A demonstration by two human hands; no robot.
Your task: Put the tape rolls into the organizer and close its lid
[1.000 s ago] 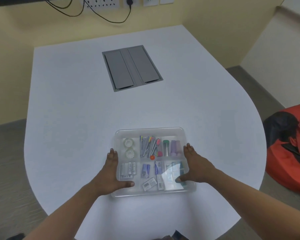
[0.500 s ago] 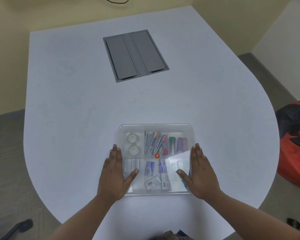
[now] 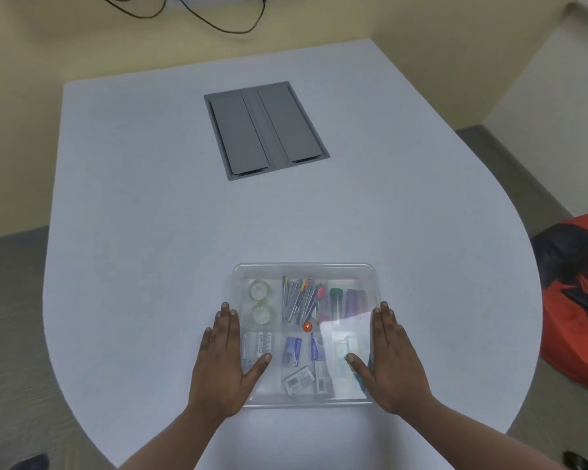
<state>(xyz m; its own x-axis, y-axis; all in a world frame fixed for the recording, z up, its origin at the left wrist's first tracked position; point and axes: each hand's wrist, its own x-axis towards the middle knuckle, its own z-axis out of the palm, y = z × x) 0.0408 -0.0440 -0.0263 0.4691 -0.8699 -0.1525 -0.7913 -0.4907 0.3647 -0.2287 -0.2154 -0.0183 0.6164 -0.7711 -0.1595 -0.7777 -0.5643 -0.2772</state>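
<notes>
A clear plastic organizer [image 3: 304, 266] stands on the near part of the white table [image 3: 133, 232], with its transparent lid [image 3: 348, 329] lying flat over it and catching a glare. Two clear tape rolls [image 3: 259, 289] [image 3: 260, 314] sit one behind the other in the far left compartment, seen through the lid. My left hand [image 3: 219, 364] lies flat along the organizer's left side, thumb on the lid. My right hand [image 3: 392, 361] mirrors it on the right side, thumb also on the lid.
Other compartments hold pens, batteries, small boxes and an orange bead. A grey cable hatch [image 3: 265, 128] is set into the table farther back. A red and black bag [image 3: 577, 293] lies on the floor to the right. Black cables [image 3: 218, 18] hang on the wall.
My hands went from cupping the organizer's near corners to lying flat along its two sides. The organizer and its contents have stayed in place.
</notes>
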